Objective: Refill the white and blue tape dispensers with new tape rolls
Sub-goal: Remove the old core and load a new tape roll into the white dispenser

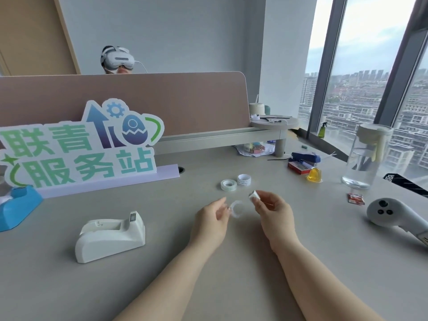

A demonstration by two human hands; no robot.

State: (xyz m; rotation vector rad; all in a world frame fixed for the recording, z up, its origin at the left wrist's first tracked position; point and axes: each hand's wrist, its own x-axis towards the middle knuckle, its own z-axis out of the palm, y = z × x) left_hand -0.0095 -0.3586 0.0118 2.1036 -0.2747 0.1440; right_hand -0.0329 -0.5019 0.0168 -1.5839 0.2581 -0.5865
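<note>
Hands work close together above the tabletop [231, 274]. The left hand [212, 220] pinches a clear ring of tape [236, 209] by its rim, and the right hand [272, 213] pinches a small white spindle [253, 195] just beside it. A second clear roll [228, 184] and a paper-lined roll [243, 180] lie just beyond. The white dispenser [111, 236] sits to the left, with the blue dispenser [19, 210] farther left.

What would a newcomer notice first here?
The hands at centre draw the eye first: the left hand pinches a clear ring, and the right hand pinches a small white core. Next comes the big green and blue sign at back left, with the white dispenser in front of it and the blue dispenser at the left edge. A clear tape roll and a white roll lie just beyond the hands.
</note>
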